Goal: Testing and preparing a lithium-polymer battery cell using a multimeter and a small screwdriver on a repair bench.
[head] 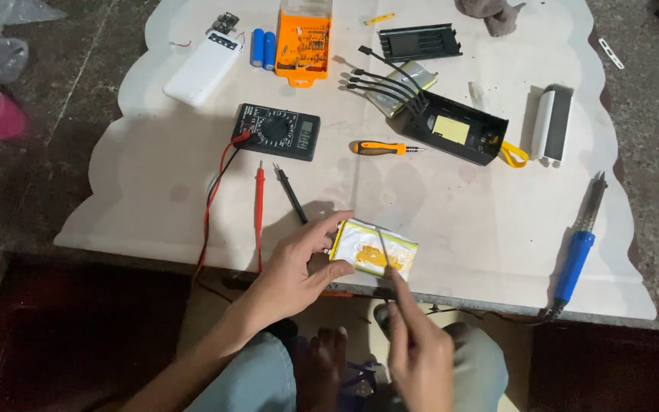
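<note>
Flat silver pouch battery [374, 250] with a yellow patch, lying at the near edge of the white desk [459, 221], taken here as the landmark. Left hand [299, 268]: fingers and thumb closed on the battery's left end, pinning it against the desk. Right hand [419, 352]: just below the battery, off the desk edge, fingers pinched together on a thin metal tool [384, 248], probably tweezers, whose tip rests on the battery's upper face. Left of the battery: red probe [259, 204] and black probe [291, 195], lying side by side but apart, their leads running up to a black multimeter [277, 131] farther back. Directly behind the battery: small screwdriver [385, 149] with orange and black handle. Behind and right of it: opened black power-bank case [455, 128] with several short black cables fanned from its left end, a yellow strap at its right. Right of the battery, near the desk's edge: blue-handled soldering iron [583, 238], tip pointing away. Far right: a white-and-grey block [553, 122], kind unclear. At the far side of the desk from the battery: white power bank [203, 68], two blue cylindrical cells [263, 49], orange bit-set box [303, 42], black ribbed cover [419, 42].
</note>
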